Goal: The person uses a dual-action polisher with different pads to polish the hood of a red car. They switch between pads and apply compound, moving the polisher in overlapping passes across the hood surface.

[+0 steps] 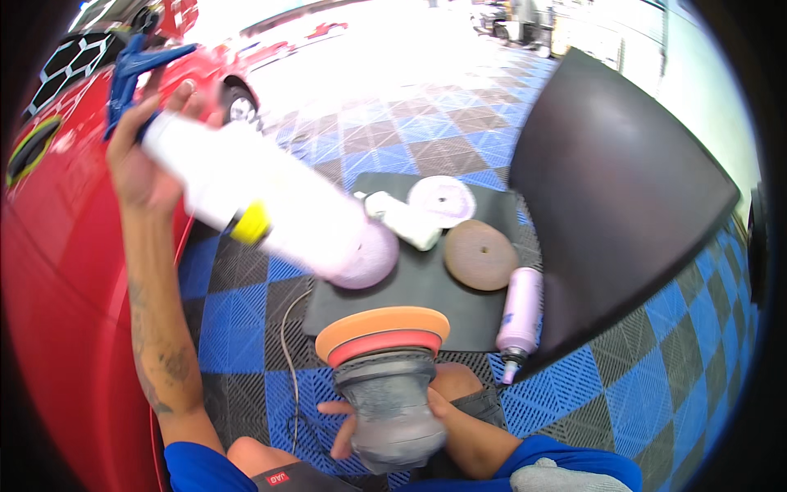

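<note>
My left hand (147, 166) is raised at the left and wraps the neck of a white spray bottle (264, 190), blurred and tilted. Its blue trigger head (129, 74) shows above my fingers, and a yellow patch (251, 222) marks its side. Low in the middle, my right hand (438, 404) grips a grey polisher (393, 400) from behind, mostly hidden by the tool's body. An orange foam pad (384, 326) on a red backing plate (387, 347) tops the polisher, turned away from me.
On a dark grey platform (418, 320) lie a purple pad (375, 261), a white bottle (406, 221), a pale pad (441, 200), a brown pad (481, 255) and a pink bottle (521, 307). A red car (67, 277) borders the left; a dark curved panel (615, 203) stands right. A cable (289, 350) crosses the tiles.
</note>
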The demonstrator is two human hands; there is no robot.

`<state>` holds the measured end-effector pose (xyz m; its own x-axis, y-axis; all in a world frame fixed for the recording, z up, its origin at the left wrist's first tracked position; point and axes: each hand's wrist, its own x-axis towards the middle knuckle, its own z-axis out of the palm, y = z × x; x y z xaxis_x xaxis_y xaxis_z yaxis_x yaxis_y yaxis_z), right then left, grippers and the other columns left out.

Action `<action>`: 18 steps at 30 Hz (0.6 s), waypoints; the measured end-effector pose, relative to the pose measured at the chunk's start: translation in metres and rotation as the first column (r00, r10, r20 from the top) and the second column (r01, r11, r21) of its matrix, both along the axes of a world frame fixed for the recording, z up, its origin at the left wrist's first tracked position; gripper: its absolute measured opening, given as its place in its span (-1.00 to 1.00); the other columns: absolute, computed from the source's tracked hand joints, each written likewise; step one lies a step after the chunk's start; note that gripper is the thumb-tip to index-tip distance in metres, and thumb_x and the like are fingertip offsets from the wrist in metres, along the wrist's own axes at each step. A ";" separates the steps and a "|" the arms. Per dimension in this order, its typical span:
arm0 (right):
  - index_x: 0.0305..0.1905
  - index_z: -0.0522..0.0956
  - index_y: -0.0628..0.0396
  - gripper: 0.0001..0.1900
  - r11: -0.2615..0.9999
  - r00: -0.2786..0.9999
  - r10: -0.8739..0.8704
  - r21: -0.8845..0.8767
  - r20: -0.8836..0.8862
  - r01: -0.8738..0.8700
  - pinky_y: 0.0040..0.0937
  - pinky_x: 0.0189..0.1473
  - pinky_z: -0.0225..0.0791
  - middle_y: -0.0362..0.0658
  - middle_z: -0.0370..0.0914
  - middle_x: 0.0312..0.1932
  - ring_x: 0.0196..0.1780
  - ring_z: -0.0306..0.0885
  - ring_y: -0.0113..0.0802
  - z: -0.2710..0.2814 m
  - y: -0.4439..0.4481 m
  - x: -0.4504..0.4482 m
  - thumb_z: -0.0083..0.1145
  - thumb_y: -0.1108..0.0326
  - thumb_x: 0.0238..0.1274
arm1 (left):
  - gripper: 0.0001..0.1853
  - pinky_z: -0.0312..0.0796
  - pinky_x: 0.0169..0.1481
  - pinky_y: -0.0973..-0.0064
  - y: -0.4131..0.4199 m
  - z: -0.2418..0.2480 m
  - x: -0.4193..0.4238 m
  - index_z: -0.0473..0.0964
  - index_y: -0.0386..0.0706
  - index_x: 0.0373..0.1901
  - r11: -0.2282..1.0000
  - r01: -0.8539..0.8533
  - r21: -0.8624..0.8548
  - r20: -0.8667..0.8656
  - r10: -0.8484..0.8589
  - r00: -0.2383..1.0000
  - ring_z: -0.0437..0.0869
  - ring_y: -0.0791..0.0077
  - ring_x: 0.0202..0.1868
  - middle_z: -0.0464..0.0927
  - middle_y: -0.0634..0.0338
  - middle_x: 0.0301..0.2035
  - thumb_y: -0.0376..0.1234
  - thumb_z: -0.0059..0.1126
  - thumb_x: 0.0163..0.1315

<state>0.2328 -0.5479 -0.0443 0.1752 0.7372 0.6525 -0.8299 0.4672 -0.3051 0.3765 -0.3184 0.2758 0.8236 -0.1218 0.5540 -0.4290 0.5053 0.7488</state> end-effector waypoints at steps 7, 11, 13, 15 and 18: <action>0.32 0.48 0.15 -0.10 0.745 0.657 -0.063 -0.402 0.751 0.531 -0.19 0.40 0.26 -0.06 0.58 0.23 0.36 0.44 -0.17 -0.048 0.071 0.013 0.65 -0.02 -0.15 | -0.15 0.66 -0.16 0.47 0.118 -0.103 -0.162 0.32 -0.30 0.37 0.731 -0.130 0.670 -0.166 0.318 0.933 0.75 0.17 -0.05 0.56 -0.19 0.13 -0.46 0.44 -0.07; 0.25 0.55 -0.10 -0.06 0.493 0.087 0.222 -0.189 0.971 0.849 -0.14 0.26 0.33 -0.10 0.65 0.10 0.23 0.54 -0.04 -0.065 0.120 0.009 0.43 -0.46 -0.25 | -0.28 0.62 -0.01 0.48 0.169 -0.130 -0.225 0.32 -0.28 0.39 0.577 0.297 0.761 -0.546 0.323 0.773 0.71 0.42 -0.15 0.52 0.03 0.19 -0.56 0.32 0.13; 0.20 0.58 -0.17 -0.04 0.402 -0.130 0.296 0.000 0.946 0.916 -0.07 0.14 0.34 -0.13 0.67 0.01 0.12 0.59 -0.04 -0.088 0.133 0.008 0.35 -0.58 -0.32 | -0.31 0.64 -0.01 0.44 0.176 -0.140 -0.250 0.33 -0.25 0.38 0.615 0.367 0.698 -0.678 0.405 0.613 0.72 0.42 -0.15 0.50 0.06 0.22 -0.58 0.29 0.16; 0.18 0.59 -0.19 -0.04 0.352 -0.275 0.391 0.133 0.878 0.927 -0.02 0.05 0.32 -0.16 0.67 -0.03 0.04 0.62 -0.10 -0.108 0.143 0.011 0.34 -0.60 -0.34 | -0.36 0.65 -0.01 0.42 0.168 -0.149 -0.271 0.36 -0.22 0.36 0.659 0.420 0.624 -0.769 0.424 0.478 0.71 0.43 -0.13 0.49 0.12 0.19 -0.58 0.27 0.20; 0.16 0.60 -0.21 -0.06 0.400 -0.426 0.446 0.251 0.787 0.881 -0.03 -0.05 0.27 -0.21 0.65 -0.07 -0.04 0.61 -0.14 -0.127 0.149 0.013 0.33 -0.60 -0.35 | -0.52 0.65 -0.12 0.43 0.160 -0.179 -0.294 0.46 -0.24 0.18 0.413 0.595 0.689 -0.710 0.548 0.442 0.74 0.40 -0.26 0.59 0.09 -0.02 -0.55 0.21 0.17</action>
<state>0.2462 -0.3987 -0.1717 0.4425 0.8957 -0.0449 0.8277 -0.4271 -0.3640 0.0825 -0.1583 0.0963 0.6632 -0.0018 -0.7485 0.6136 -0.5714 0.5450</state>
